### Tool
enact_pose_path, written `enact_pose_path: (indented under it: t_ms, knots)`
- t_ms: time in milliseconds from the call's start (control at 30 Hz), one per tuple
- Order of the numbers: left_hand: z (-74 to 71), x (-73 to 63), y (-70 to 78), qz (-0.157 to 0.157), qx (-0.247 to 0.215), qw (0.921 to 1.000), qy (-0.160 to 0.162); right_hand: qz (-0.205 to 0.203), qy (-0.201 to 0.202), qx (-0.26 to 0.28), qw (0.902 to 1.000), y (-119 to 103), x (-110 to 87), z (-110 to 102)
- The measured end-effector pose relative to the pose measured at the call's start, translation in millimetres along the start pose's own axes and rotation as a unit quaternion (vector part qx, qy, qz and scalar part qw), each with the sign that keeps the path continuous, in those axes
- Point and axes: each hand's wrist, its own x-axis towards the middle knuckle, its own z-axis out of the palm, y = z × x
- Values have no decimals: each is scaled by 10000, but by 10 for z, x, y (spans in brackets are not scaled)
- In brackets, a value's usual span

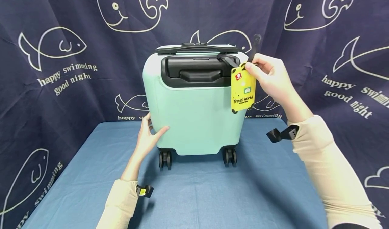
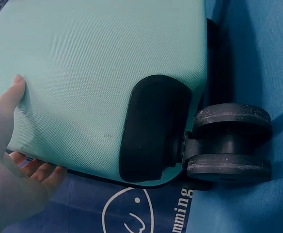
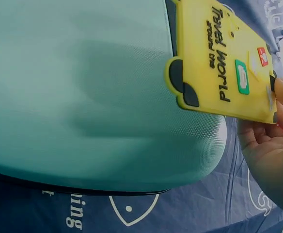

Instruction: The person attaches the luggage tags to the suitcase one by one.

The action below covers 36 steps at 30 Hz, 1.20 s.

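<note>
A mint-green suitcase [image 1: 197,121] stands upright on its black wheels, its side with the recessed trolley handle [image 1: 200,75] toward me. My left hand [image 1: 147,137] holds its lower left edge, thumb on the near face and fingers round the side; the left wrist view shows this hand [image 2: 15,160] close to a double wheel [image 2: 228,141]. At the upper right corner, my right hand [image 1: 271,75] pinches the top of a yellow luggage tag [image 1: 243,92] printed "Travel World". A black strap [image 1: 228,60] runs from the tag toward the handle, and a dark strap end [image 1: 256,41] sticks up above the fingers.
The suitcase stands on a blue cloth-covered table [image 1: 194,195]. Behind hangs a navy curtain [image 1: 76,104] with white fish and whale drawings. A black carry handle [image 1: 197,49] spans the suitcase's top.
</note>
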Motion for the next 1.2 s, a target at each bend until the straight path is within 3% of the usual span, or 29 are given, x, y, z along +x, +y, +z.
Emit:
enact_pose_path:
  t_ms: [367, 667, 967, 1200]
  knots:
    - [-1, -5, -22, -66, -47, 10000, 16, -73, -139, 106, 9998, -54, 227, 67]
    - [2, -44, 133, -196, -71, 9998, -49, -33, -215, 176, 9996, -143, 392, 139]
    - [-5, -11, -27, 13, -68, 10000, -10, -27, -363, -24, 9993, -217, 534, 258]
    - [5, 5, -56, 50, -38, 10000, 8, 114, -642, -302, 9974, -248, 634, 317]
